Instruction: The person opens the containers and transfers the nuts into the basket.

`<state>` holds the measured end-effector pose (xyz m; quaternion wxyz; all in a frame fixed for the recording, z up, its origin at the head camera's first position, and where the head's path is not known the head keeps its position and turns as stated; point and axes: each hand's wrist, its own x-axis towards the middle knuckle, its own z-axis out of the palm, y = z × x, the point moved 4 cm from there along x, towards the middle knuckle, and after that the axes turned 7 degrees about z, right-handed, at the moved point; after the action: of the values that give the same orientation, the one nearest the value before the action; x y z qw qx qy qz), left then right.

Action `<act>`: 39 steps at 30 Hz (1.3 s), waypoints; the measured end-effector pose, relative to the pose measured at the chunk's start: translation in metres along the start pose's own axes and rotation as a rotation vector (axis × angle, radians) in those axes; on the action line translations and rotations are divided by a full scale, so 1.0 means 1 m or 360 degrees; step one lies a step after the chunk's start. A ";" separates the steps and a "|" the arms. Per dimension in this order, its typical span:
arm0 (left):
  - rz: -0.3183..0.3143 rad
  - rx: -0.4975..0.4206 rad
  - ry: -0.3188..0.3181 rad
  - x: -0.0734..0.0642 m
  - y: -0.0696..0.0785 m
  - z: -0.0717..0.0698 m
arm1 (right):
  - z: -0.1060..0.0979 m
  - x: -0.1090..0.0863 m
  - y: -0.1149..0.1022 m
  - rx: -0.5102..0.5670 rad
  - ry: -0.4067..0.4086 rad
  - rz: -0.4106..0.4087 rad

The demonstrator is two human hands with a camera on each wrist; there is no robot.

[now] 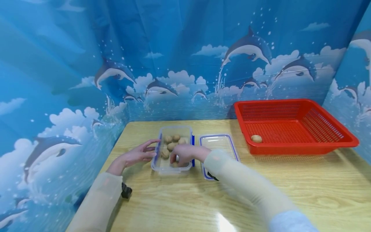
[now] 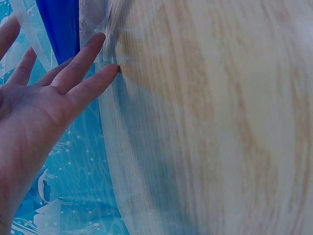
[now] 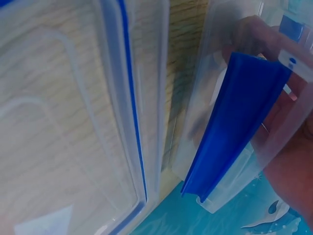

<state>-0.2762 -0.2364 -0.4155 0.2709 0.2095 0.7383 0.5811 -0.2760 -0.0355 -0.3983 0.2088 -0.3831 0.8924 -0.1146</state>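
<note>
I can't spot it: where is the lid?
In the head view, the lid lies just right of the clear box, left of the red basket.

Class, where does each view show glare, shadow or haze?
Head: glare on the wooden table, low in frame; left wrist: dim shadow across it, beside the left hand; right wrist: the right hand partly hazy through the clear plastic container.

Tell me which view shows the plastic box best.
The head view: it shows nearly the whole plastic box, walnuts inside, though the right hand covers part. The left wrist view catches only a bit of it, with a blue flap; the right wrist view shows one side close up, with another blue flap.
</note>
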 end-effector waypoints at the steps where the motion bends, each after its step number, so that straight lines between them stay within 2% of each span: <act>1: 0.0000 -0.0001 -0.0001 0.000 0.000 0.000 | 0.001 0.001 0.000 -0.0001 0.0007 -0.0004; 10: 0.0011 -0.0015 -0.0010 0.000 0.001 0.001 | -0.001 0.001 -0.003 0.0058 0.0059 -0.0069; 19: 0.0009 -0.0009 -0.0015 0.000 0.001 0.002 | -0.019 -0.011 0.003 0.0391 0.0082 -0.0066; 23: 0.0001 -0.0019 -0.0014 0.000 0.002 0.002 | -0.035 -0.023 0.010 0.0524 0.0124 -0.0082; 30: -0.0025 -0.0023 0.0005 0.001 0.002 0.002 | -0.058 -0.048 0.037 0.0758 0.0234 -0.0076; 39: -0.0001 0.0000 -0.0013 0.001 0.000 0.001 | -0.083 -0.092 0.078 0.0944 0.0434 0.0032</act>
<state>-0.2764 -0.2356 -0.4162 0.2740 0.2115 0.7373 0.5801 -0.3064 0.0881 -0.3272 0.1909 -0.2778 0.8436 -0.4179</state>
